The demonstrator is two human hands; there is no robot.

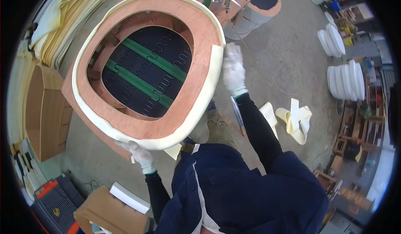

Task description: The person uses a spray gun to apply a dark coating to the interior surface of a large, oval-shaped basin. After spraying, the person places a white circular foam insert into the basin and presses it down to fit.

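Observation:
A rounded wooden seat frame lies in front of me with a wide opening. Down in it show black fabric, wavy wire springs and two green webbing strips. A cream foam strip runs round the rim; at the upper right its end makes a step. My left hand, in a white glove, touches the foam at the near left edge, fingers stretched out. Against the foam's right side, just by that step, lies my gloved right hand, its fingers extended and slightly blurred.
Foam offcuts lie on the floor to the right, near a long thin blade-like tool. Foam sheets are stacked at far left. A cardboard box sits lower left. White curved parts stand along the right.

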